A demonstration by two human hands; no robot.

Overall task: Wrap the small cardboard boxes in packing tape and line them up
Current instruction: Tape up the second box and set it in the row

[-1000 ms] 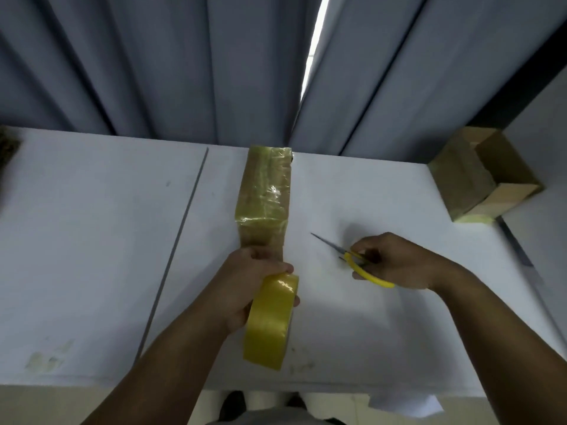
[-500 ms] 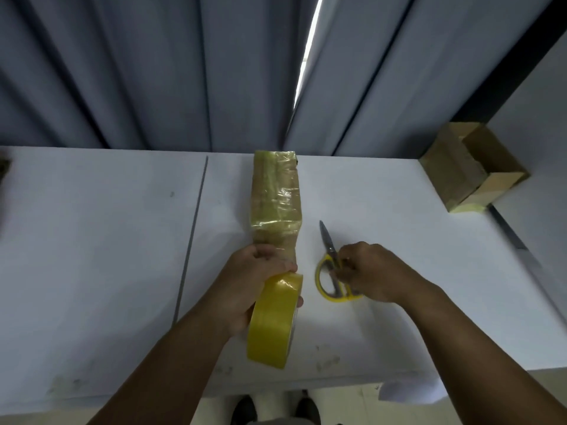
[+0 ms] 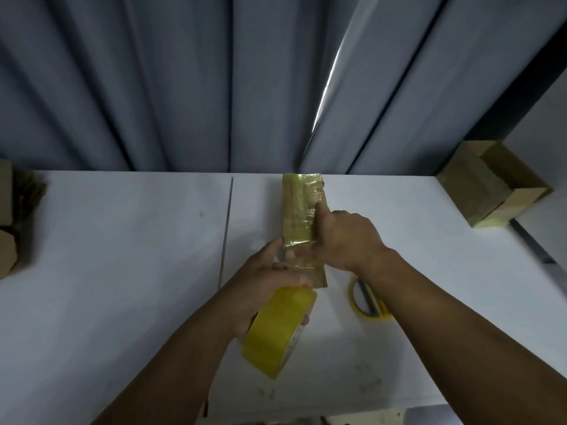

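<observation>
A narrow cardboard box [image 3: 299,207] wrapped in yellowish tape lies lengthwise on the white table [image 3: 122,256], near its far edge. My left hand [image 3: 270,277] grips a yellow roll of packing tape [image 3: 279,329] just in front of the box, with a strip of tape running from the roll to the box. My right hand [image 3: 343,237] rests against the box's right side, its index finger stretched along the taped surface and its thumb under the near end. Yellow-handled scissors [image 3: 366,299] lie on the table under my right forearm.
A larger cardboard box [image 3: 487,185] stands at the table's far right corner against the wall. More brown cardboard [image 3: 6,228] shows at the left edge. Grey curtains hang behind the table. A seam [image 3: 227,228] runs across the tabletop left of the box.
My right hand has let go of the scissors, left them on the table, and moved up onto the box. My left hand keeps holding the tape roll.
</observation>
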